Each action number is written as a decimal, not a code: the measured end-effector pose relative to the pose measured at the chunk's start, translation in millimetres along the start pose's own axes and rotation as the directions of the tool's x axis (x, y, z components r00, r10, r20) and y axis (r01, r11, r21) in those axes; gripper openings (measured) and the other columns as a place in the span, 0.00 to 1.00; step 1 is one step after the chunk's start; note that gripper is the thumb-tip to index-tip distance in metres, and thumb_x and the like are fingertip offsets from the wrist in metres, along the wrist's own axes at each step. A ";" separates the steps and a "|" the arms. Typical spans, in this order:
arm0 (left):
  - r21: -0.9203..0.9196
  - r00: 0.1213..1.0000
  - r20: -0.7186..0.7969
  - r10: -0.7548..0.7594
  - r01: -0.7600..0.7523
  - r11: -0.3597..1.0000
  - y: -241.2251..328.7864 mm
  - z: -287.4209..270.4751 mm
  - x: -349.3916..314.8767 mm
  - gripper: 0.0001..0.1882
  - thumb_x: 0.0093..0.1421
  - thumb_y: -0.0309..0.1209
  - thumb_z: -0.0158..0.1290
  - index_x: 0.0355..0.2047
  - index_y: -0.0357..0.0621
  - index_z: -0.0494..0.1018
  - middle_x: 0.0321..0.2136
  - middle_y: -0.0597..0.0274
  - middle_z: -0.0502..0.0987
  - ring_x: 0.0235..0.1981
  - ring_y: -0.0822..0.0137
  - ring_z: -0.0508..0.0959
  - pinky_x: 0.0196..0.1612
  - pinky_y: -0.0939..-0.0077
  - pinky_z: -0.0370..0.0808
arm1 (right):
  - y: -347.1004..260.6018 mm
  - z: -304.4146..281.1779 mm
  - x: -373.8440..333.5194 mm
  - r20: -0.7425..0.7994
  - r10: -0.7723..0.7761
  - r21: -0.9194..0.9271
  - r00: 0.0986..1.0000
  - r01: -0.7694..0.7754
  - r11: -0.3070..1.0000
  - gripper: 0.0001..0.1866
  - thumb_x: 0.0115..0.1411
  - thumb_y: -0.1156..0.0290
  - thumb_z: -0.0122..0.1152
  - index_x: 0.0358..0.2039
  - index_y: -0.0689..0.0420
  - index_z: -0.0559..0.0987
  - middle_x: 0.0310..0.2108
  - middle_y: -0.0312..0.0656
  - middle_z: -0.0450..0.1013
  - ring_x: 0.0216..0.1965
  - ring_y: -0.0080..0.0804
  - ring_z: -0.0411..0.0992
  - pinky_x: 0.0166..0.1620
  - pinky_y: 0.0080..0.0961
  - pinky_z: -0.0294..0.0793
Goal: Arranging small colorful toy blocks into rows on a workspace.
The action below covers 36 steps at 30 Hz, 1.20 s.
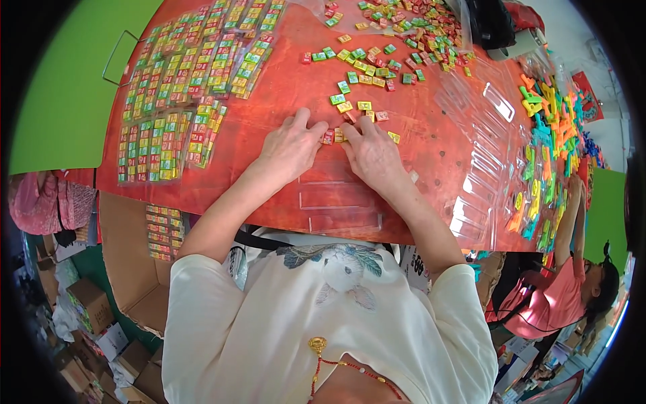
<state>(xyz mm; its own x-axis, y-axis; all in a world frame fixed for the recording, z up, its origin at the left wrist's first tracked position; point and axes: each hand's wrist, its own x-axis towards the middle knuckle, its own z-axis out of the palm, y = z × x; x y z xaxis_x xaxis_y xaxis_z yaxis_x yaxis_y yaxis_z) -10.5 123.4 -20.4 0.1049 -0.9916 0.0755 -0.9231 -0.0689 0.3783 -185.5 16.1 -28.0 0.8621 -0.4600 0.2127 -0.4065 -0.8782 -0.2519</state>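
Observation:
My left hand (pixel 291 149) rests on the red table with bent fingers, its fingertips against a small red box (pixel 328 137). Facing it, my right hand (pixel 374 156) has curled fingers at the other end of the same short row, beside a small yellow box (pixel 339 136). The row is pressed between both hands, and my right fingers hide part of it. More loose little boxes, such as a green one (pixel 337 99), lie just beyond my fingertips. Close to the table's front edge lies a clear plastic tray (pixel 340 199) with long compartments.
Filled trays of coloured boxes (pixel 151 148) cover the table's left. A heap of loose boxes (pixel 431 34) lies at the far side. Stacked clear trays (pixel 474 192) and bright plastic toy pieces (pixel 548 128) are on the right, near another person (pixel 558 296). An open carton (pixel 128 262) stands below left.

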 end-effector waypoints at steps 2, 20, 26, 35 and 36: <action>0.000 1.000 -0.001 -0.005 0.005 1.000 0.5 0.2 -0.3 0.15 0.59 0.30 0.59 0.47 0.47 0.74 0.41 0.51 0.68 0.41 0.49 0.79 0.36 0.55 0.81 | 0.1 -5.4 1.5 0.048 0.055 0.114 0.997 -0.060 0.992 0.21 0.57 0.72 0.65 0.52 0.59 0.75 0.43 0.48 0.70 0.42 0.48 0.75 0.44 0.41 0.78; -0.007 1.000 -0.028 0.003 -0.003 1.000 0.8 1.5 -1.4 0.12 0.60 0.30 0.57 0.44 0.46 0.75 0.39 0.50 0.68 0.40 0.49 0.79 0.35 0.54 0.81 | 8.0 -8.4 -3.3 0.019 -0.018 0.157 1.000 0.015 0.988 0.23 0.56 0.70 0.67 0.52 0.57 0.75 0.40 0.51 0.68 0.42 0.50 0.73 0.45 0.40 0.76; -0.038 1.000 0.008 -0.025 0.025 0.999 6.4 -2.3 -0.1 0.11 0.61 0.31 0.57 0.43 0.46 0.74 0.39 0.50 0.69 0.40 0.49 0.79 0.35 0.54 0.81 | 7.0 -11.5 -2.9 0.063 0.062 0.200 0.996 -0.073 0.977 0.19 0.58 0.73 0.65 0.51 0.56 0.77 0.40 0.51 0.69 0.42 0.51 0.73 0.45 0.42 0.76; -0.002 0.998 0.040 0.052 -0.052 0.999 34.8 -0.6 -47.1 0.15 0.62 0.31 0.57 0.49 0.47 0.74 0.38 0.52 0.68 0.37 0.50 0.79 0.35 0.55 0.80 | -12.6 -28.1 -51.2 0.060 -0.009 0.181 0.998 -0.002 0.983 0.18 0.57 0.70 0.67 0.48 0.56 0.78 0.38 0.48 0.69 0.41 0.48 0.74 0.42 0.40 0.76; 0.009 0.998 0.028 0.050 -0.050 0.999 36.2 1.3 -50.1 0.18 0.62 0.31 0.57 0.52 0.47 0.73 0.40 0.51 0.68 0.38 0.49 0.79 0.36 0.55 0.80 | -13.1 -28.9 -53.2 0.062 -0.009 0.184 0.998 -0.003 0.983 0.18 0.57 0.70 0.67 0.48 0.56 0.78 0.38 0.48 0.69 0.41 0.48 0.74 0.42 0.40 0.76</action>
<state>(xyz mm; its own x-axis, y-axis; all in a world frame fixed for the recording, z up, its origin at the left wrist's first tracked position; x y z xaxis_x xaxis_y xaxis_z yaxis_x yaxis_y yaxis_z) -49.7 170.5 -11.7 0.0487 -0.9965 0.0682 -0.9304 -0.0204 0.3660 -234.8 48.3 -8.7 0.8825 -0.4435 0.1564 -0.3463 -0.8379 -0.4219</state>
